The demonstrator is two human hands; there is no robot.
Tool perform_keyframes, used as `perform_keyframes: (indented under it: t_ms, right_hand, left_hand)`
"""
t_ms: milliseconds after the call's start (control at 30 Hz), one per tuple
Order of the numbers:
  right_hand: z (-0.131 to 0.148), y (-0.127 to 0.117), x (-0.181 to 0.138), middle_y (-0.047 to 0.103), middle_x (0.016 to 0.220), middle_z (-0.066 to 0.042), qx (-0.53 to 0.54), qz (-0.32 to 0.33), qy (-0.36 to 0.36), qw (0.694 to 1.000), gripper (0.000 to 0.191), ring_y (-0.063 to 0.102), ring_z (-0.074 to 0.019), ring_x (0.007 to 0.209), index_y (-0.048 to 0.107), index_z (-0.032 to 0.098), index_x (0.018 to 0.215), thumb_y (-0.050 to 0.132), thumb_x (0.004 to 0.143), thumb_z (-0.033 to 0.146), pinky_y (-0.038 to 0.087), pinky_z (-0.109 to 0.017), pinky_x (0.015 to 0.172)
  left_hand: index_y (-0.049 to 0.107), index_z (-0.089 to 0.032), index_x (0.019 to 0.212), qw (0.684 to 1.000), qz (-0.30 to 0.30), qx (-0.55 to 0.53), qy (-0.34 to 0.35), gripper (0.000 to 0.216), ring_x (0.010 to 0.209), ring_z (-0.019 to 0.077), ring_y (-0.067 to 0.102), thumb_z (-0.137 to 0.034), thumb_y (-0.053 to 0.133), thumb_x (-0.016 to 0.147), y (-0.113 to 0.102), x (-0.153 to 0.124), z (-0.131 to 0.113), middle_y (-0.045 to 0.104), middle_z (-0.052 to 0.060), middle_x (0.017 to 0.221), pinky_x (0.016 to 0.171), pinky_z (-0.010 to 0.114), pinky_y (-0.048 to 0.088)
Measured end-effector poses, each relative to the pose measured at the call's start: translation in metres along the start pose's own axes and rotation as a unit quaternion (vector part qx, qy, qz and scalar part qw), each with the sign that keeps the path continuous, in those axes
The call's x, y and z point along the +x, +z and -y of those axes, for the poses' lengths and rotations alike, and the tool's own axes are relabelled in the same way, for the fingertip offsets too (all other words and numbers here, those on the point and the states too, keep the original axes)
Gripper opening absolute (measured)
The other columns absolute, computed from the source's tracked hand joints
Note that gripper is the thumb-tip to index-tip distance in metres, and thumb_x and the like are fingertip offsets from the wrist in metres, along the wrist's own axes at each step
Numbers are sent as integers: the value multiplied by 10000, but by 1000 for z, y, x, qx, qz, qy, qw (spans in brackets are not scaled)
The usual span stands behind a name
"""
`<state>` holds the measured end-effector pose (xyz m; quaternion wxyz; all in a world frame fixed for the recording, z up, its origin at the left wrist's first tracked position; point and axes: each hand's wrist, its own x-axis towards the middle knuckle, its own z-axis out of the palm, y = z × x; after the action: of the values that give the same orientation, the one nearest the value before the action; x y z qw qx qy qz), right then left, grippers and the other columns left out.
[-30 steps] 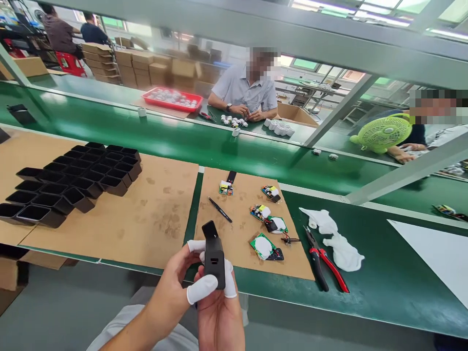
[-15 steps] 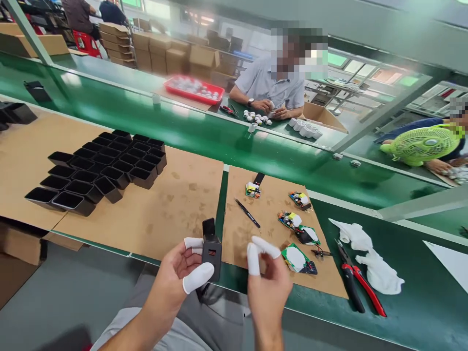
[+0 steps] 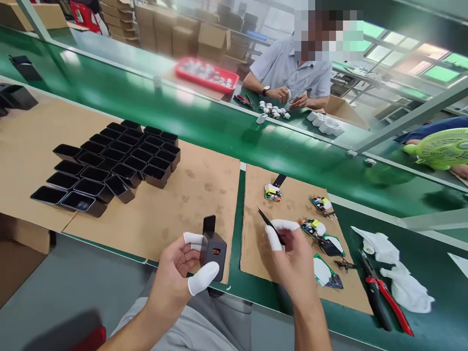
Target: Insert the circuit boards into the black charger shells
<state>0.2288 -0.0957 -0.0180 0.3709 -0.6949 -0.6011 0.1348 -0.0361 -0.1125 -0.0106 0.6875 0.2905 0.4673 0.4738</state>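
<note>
L hand has the black box pinched, thumb on the near face, fingers round the side/back; box is approx upright over the near bench edge, by the R corner of the left cardboard. Grip sits low + to the side, prob. so the slot (orange bit inside) and the raised flap stay clear and in sight. R hand is closed on slim black tweezers, thumb vs. fingers, pen-style, tip fwd/left; prob. for fine control. Tip is clear of the box. Can't tell if the tweezer arms are spread. White finger covers on both hands, prob. for grip or to keep skin off parts. Black cases sit open end up, packed side by side on the left cardboard, likely so they prop each other and openings stay reachable. Circuit boards are spread on the right cardboard, prob. kept apart so parts/wires don't snag. Pliers lie just R of that, handles twd the person, i.e. quick to grab; white cloths beside them, out of the way.
</note>
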Motion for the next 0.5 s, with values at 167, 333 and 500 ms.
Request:
perform_keyframes:
  t_ms: [167,333,500]
  right_hand:
    - [70,-29,-34,684,1031,-42,58,92,-81,991,312,677,-194,889,754,337,1435,617,1157,304,546,-287,722]
    - [102,-34,-49,615,930,-9,56,114,-126,984,355,593,-158,751,784,365,1411,666,1119,201,463,-255,609]
    - [103,-29,-56,598,865,0,39,134,-149,979,335,562,-151,680,820,310,1376,691,1096,179,416,-256,553]
  left_hand:
    - [783,-175,1042,999,-12,16,33,495,822,193,793,-341,1040,653,-7,1,5,874,96,957,802,253,676]
    - [786,-172,1059,998,-27,35,51,458,837,190,792,-329,1015,694,-11,-2,10,869,93,978,786,244,677]
    - [789,-172,1059,991,-45,78,102,406,837,198,796,-255,975,708,-13,-9,10,873,87,981,805,267,692]
